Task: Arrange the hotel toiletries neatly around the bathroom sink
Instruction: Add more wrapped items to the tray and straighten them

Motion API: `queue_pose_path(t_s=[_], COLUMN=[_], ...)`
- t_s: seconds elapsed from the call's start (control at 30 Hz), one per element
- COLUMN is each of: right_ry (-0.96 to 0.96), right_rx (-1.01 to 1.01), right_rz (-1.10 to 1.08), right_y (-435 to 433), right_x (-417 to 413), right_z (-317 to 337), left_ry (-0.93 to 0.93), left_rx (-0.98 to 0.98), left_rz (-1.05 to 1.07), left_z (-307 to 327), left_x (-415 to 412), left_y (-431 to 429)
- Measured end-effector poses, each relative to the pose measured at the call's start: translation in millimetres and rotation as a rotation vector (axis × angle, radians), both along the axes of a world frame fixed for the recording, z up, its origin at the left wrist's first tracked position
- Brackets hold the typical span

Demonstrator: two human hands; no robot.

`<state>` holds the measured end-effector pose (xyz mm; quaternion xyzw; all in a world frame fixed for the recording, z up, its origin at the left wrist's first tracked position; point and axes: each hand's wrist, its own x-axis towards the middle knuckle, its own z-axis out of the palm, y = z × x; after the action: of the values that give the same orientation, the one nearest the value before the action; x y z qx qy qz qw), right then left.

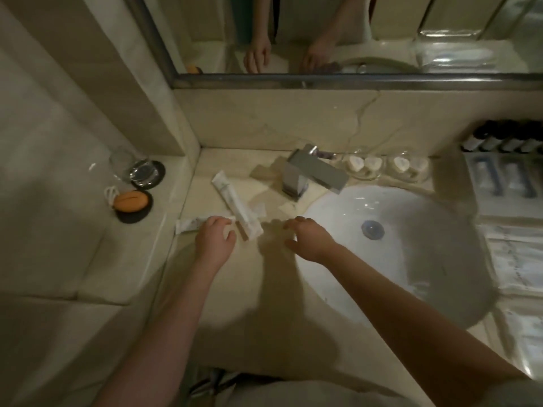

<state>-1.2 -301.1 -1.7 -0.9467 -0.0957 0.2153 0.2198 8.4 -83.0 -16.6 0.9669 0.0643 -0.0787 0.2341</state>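
In the head view, the left hand (216,237) is pinching the end of the short white packet (188,225) on the surface (264,289), touching the long packet (232,198). The right hand (308,240) is hovering relaxed and empty at the sink (426,259) rim. Dragging the short packet is probably risking knocking the long one askew or basinward.

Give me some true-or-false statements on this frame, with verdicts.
1. The orange soap sits on a dark coaster. True.
2. The right hand holds the long white packet. False: it holds nothing; the packet lies on the counter.
3. The left hand holds the short white packet. True.
4. The dark bottles stand left of the faucet. False: they line the wall at far right.
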Motion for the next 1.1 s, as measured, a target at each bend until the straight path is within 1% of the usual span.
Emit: queue_pose_path(t_s=[0.1, 0.23, 0.37, 0.43, 0.53, 0.67, 0.7, 0.77, 0.83, 0.9, 1.03, 1.1], right_ry=[0.070, 0.081, 0.070, 0.062, 0.070, 0.101, 0.110, 0.124, 0.115, 0.090, 0.061, 0.047], right_rx=[0.073, 0.123, 0.100, 0.073, 0.031, 0.056, 0.059, 0.075, 0.138, 0.237, 0.413, 0.443], right_rz=[-0.044, -0.175, -0.288, -0.329, -0.322, -0.327, -0.324, -0.325, -0.351, -0.395, -0.470, -0.480], right_y=[37.2, 73.5, 99.4, 108.5, 114.5, 113.5, 112.4, 108.4, 102.5, 94.7, 77.9, 68.4], right_x=[21.2, 41.9, 58.1, 65.8, 74.3, 80.5, 81.6, 83.0, 82.3, 78.1, 61.9, 52.4], right_z=[-3.6, -12.5, -23.3, -28.3, -33.1, -37.0, -37.1, -35.0, -31.3, -26.8, -11.6, -1.3], left_ry=[0.011, 0.055, 0.188, 0.218, 0.230, 0.270, 0.275, 0.259, 0.256, 0.280, 0.322, 0.327], left_rx=[0.007, 0.083, 0.212, 0.246, 0.194, 0.064, 0.061, 0.117, 0.171, 0.169, 0.012, -0.085], left_rz=[0.009, -0.049, -0.125, -0.159, -0.160, -0.118, -0.126, -0.171, -0.204, -0.199, -0.097, -0.048], left_z=[-2.2, -4.8, -9.8, -12.9, -17.2, -20.4, -20.1, -20.5, -21.1, -20.9, -18.4, -16.6], left_x=[20.1, 48.2, 68.2, 74.1, 73.7, 66.7, 65.1, 61.6, 57.8, 55.2, 53.3, 51.5], left_y=[34.2, 58.6, 66.7, 68.5, 66.8, 62.4, 61.7, 60.3, 58.6, 56.1, 51.6, 48.7])
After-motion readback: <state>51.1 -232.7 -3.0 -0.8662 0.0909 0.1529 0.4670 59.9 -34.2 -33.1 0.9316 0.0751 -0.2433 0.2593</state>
